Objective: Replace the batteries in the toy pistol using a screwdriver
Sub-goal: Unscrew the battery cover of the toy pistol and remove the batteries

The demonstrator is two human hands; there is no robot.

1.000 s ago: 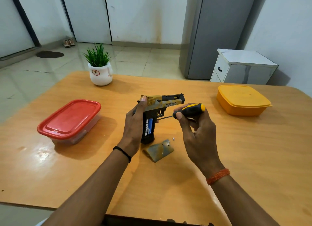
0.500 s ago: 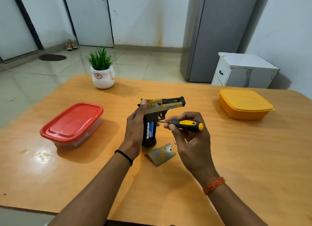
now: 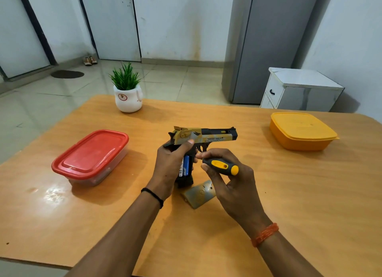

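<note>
The toy pistol (image 3: 203, 136) stands upright near the middle of the counter (image 3: 289, 194), butt down on the surface, barrel pointing right. The left hand (image 3: 171, 165) grips it from the rear — fingers wrapped around the grip, thumb laid along the tan slide. The grip compartment is open; batteries (image 3: 185, 165), one blue and one white, sit inside it. The right hand (image 3: 229, 179) holds the screwdriver (image 3: 221, 166) by its black-and-yellow handle, fingers curled around it, the working end directed toward the grip; the shaft is hidden behind the fingers. The detached cover (image 3: 199, 194) lies on the counter just in front of the butt — partly under the right hand. A red-lidded container (image 3: 91, 155) sits to the left, a yellow container (image 3: 302, 130) to the right, and a potted plant (image 3: 127, 90) at the far edge.
</note>
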